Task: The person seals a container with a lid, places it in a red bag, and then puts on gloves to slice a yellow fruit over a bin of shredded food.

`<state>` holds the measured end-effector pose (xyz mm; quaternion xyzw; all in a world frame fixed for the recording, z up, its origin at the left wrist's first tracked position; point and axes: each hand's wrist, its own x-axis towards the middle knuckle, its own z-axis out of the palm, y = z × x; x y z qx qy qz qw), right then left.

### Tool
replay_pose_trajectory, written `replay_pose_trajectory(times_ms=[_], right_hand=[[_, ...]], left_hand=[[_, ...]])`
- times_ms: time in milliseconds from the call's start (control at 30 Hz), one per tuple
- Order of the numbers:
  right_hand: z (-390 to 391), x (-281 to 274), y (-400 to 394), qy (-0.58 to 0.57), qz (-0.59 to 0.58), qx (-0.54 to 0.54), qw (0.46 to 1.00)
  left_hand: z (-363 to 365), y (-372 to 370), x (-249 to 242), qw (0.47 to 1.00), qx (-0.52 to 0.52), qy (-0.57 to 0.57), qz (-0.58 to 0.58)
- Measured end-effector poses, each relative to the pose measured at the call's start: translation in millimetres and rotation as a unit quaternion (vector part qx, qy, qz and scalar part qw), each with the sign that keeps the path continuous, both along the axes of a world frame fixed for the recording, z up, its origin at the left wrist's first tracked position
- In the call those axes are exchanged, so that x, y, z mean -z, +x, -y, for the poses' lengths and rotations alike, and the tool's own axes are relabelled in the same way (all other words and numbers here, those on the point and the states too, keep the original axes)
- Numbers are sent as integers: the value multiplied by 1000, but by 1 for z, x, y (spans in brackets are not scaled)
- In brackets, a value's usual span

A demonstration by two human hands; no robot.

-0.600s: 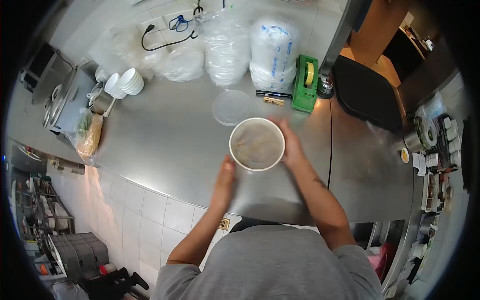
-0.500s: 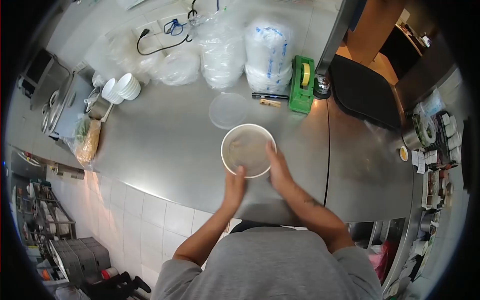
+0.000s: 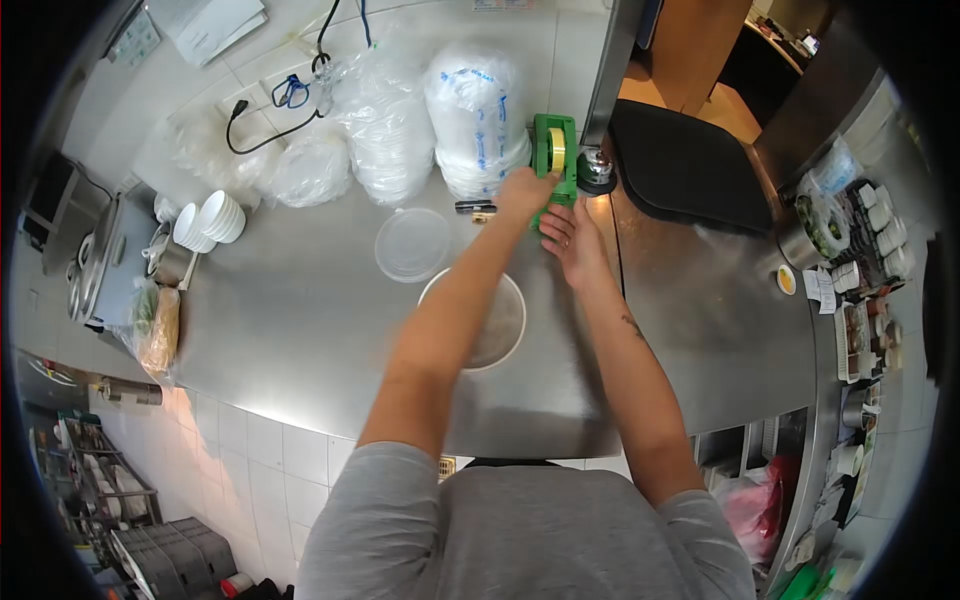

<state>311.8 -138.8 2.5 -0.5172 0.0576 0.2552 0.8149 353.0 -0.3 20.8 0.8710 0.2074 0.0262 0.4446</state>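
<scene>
My left hand (image 3: 526, 194) reaches across to the green tape dispenser (image 3: 568, 187), its fingers closed at the lower end of the yellow tape (image 3: 557, 150). Close to the dispenser's near end is my right hand (image 3: 575, 243), open with the fingers apart and the palm partly turned up. Below my hands, a white-rimmed round bowl (image 3: 506, 335) stands on the counter, partly covered by my left forearm. A clear round lid (image 3: 412, 246) lies flat to the left, just beyond the bowl. Beside my left hand are a black marker (image 3: 474, 207) and a small light-brown item (image 3: 483, 217).
Plastic-wrapped stacks (image 3: 478, 125) line the wall behind the steel counter (image 3: 290, 310). White bowls (image 3: 219, 217) and a bagged brown item (image 3: 160, 335) sit at the left. A black padded board (image 3: 685, 165) and a small metal-topped container (image 3: 597, 170) are right of the dispenser.
Both hands have let go of the bowl and moved forward to the tape dispenser. The bowl stays on the counter. The view has shifted, so the background appears moved left.
</scene>
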Motion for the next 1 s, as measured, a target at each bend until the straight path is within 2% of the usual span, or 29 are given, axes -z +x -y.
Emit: replay_pose_trajectory(times_ms=[100, 133, 200, 267, 333, 433, 533, 667, 800, 833, 900, 1000], right_hand=[[-3, 0, 20, 27, -28, 3, 999], [-2, 3, 27, 40, -42, 1, 998], [0, 2, 31, 46, -60, -10, 997], [2, -9, 29, 31, -64, -24, 997], [2, -10, 30, 20, -54, -23, 998], [-2, -2, 34, 18, -64, 7, 998], [-9, 8, 36, 14, -65, 41, 997], [-16, 15, 47, 14, -110, 54, 992], [-24, 41, 58, -12, -215, -30, 976], [-26, 27, 46, -4, -153, -46, 987], [-24, -23, 1, 10, -30, -80, 996], [-28, -64, -36, 85, 87, -131, 984]], left_hand=[[17, 55, 52, 994, -78, 75, -2], [30, 31, 28, 994, -98, 44, 31], [52, -41, -17, 989, -68, 67, 113], [72, -132, -26, 954, -21, 9, 298], [81, -223, -30, 950, 70, 29, 304], [94, -308, -33, 965, 92, -62, 240], [93, -319, -26, 975, 66, -83, 194], [105, -313, -19, 966, 80, -63, 239], [104, -321, -37, 967, 96, -101, 215], [100, -324, -43, 965, 103, -118, 211], [83, -342, -50, 960, 54, -153, 229], [50, -371, -47, 953, -36, -166, 252]])
